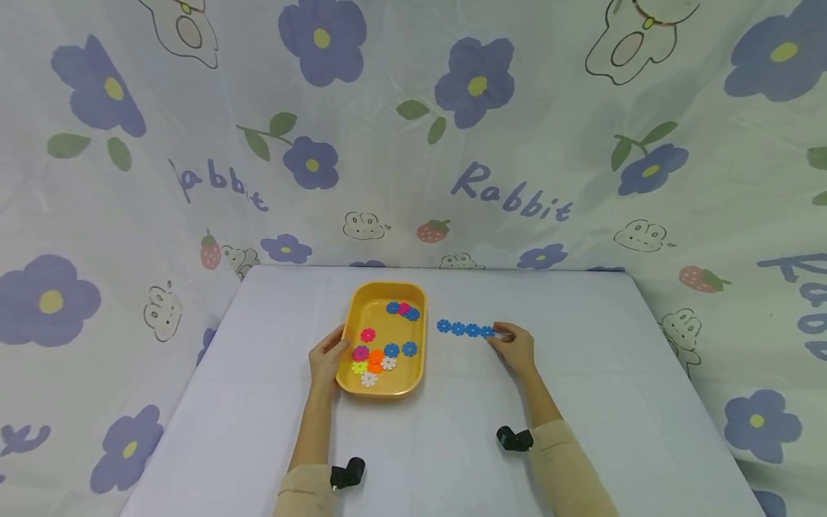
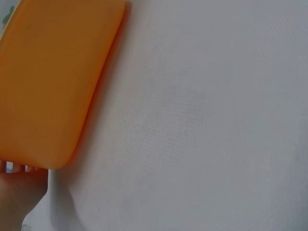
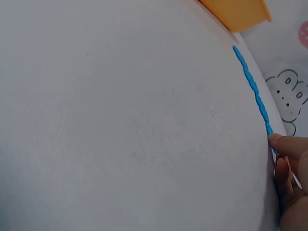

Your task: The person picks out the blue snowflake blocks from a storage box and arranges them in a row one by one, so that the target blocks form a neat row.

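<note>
1. Beige sleeves [image 1: 571, 470] reach in from below, a stubby black device [image 1: 349, 473] beside each.
2. Left hand [image 1: 327, 357] grips the left side of the yellow tray [image 1: 389, 328], a smooth, round-cornered oblong.
3. Flat, notched discs [image 1: 376, 355] in pink, blue, orange, white and yellow lie inside it, some overlapping.
4. Right hand [image 1: 518, 350] pinches the right end of the strip [image 1: 473, 330]: four blue flower-like rounds in a row, thin and wavy edge-on, stopping short of the tray's right side.
5. White tabletop [image 1: 446, 424] shows a fine grain; the printed curtain [image 1: 388, 143] behind is creased.
</note>
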The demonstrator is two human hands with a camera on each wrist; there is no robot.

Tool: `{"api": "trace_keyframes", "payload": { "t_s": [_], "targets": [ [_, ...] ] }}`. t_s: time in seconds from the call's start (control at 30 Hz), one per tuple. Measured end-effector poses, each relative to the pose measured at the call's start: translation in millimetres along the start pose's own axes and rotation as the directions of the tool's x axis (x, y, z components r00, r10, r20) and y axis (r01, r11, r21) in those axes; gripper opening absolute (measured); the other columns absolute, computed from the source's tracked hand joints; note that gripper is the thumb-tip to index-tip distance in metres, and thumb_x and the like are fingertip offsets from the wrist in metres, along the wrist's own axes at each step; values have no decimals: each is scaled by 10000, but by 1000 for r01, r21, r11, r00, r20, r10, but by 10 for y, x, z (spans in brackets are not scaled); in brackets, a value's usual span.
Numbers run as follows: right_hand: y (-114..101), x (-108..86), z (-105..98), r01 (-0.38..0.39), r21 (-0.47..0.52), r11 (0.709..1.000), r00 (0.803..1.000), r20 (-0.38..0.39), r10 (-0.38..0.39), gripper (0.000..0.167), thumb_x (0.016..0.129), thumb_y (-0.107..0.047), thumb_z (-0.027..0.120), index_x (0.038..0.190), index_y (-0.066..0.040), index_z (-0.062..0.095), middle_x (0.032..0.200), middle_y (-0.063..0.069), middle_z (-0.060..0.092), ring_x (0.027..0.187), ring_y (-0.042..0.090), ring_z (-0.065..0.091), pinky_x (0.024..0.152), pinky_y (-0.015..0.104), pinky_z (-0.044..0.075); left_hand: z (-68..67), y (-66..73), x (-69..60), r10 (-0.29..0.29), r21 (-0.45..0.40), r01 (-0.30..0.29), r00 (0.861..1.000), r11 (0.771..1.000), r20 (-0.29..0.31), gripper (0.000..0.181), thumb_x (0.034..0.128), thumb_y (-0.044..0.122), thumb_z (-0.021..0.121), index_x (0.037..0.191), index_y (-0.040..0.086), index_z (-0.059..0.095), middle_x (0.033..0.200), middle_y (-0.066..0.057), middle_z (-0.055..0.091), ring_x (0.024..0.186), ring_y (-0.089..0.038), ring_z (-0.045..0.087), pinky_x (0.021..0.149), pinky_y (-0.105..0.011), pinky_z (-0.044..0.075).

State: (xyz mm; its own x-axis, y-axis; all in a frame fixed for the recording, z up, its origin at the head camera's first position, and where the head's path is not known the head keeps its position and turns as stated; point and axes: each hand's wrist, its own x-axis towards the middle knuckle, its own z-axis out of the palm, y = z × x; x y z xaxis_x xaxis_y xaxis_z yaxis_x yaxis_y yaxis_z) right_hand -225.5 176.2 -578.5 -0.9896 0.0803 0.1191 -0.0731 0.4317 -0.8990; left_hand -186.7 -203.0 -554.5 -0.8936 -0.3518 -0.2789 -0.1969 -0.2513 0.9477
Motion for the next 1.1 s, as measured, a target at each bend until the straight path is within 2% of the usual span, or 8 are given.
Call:
{"api": "trace_keyframes", "payload": {
  "t_s": [0.2, 0.43, 0.7, 0.8, 0.93, 1.03, 1.1],
  "targets": [
    [-8, -11, -8, -34, -10, 999, 999, 7, 34, 349, 796, -51, 732, 1122, 41, 648, 1087, 197, 668, 787, 241, 618, 602, 124, 468, -1, -4, -2, 0, -4, 0, 1000, 1000, 4, 438, 875, 74, 642, 1300, 21, 554, 1357, -172, 509, 1197, -186, 490, 865, -123, 474],
    [15, -20, 0, -42, 5, 999, 999, -4, 42, 364, 793, -62, 739, 1131, 37, 645, 1094, 195, 667, 780, 209, 608, 604, 128, 469, -1, -5, -5, 3, -1, -3, 1000, 1000, 1, 442, 871, 81, 646, 1300, 23, 555, 1353, -167, 513, 1186, -174, 491, 875, -119, 467],
    [-18, -39, -9, -38, 72, 997, 998, -38, 40, 350, 792, -43, 733, 1119, 46, 645, 1081, 208, 665, 853, 288, 624, 639, 126, 487, -2, 3, -9, -8, -1, 8, 1000, 1000, 4, 448, 875, 89, 645, 1307, 25, 548, 1361, -164, 506, 1191, -182, 485, 881, -119, 463],
    [-89, -44, -7, -24, 114, 993, 999, -43, 30, 343, 800, -31, 722, 1114, 73, 634, 1092, 239, 649, 900, 309, 620, 680, 100, 481, -4, 9, -15, -11, 7, 10, 1000, 1000, 7, 453, 878, 93, 642, 1314, 27, 541, 1363, -164, 502, 1194, -191, 482, 871, -115, 466],
    [-314, -60, -4, 15, 215, 977, 999, -34, -7, 333, 794, 43, 702, 1097, 144, 607, 1088, 312, 617, 942, 412, 599, 734, 91, 479, -4, 7, -14, -5, 0, 5, 1000, 1000, 3, 448, 876, 82, 639, 1309, 22, 545, 1361, -167, 504, 1190, -187, 487, 863, -114, 471],
    [-505, -71, 18, 51, 270, 962, 999, -22, -46, 325, 782, 97, 686, 1082, 179, 593, 1069, 359, 598, 958, 487, 575, 769, 143, 515, 2, 6, -11, 0, -7, 0, 1000, 1000, 0, 439, 875, 76, 639, 1302, 21, 552, 1358, -167, 509, 1179, -168, 493, 870, -118, 470],
    [-586, -68, 42, 71, 280, 957, 997, -9, -72, 321, 787, 98, 680, 1085, 180, 591, 1066, 366, 595, 967, 491, 576, 793, 168, 525, 6, 8, -14, 2, -5, -2, 1000, 1000, -1, 436, 876, 78, 640, 1300, 25, 555, 1356, -163, 511, 1172, -157, 497, 879, -120, 466]
  ]
}}
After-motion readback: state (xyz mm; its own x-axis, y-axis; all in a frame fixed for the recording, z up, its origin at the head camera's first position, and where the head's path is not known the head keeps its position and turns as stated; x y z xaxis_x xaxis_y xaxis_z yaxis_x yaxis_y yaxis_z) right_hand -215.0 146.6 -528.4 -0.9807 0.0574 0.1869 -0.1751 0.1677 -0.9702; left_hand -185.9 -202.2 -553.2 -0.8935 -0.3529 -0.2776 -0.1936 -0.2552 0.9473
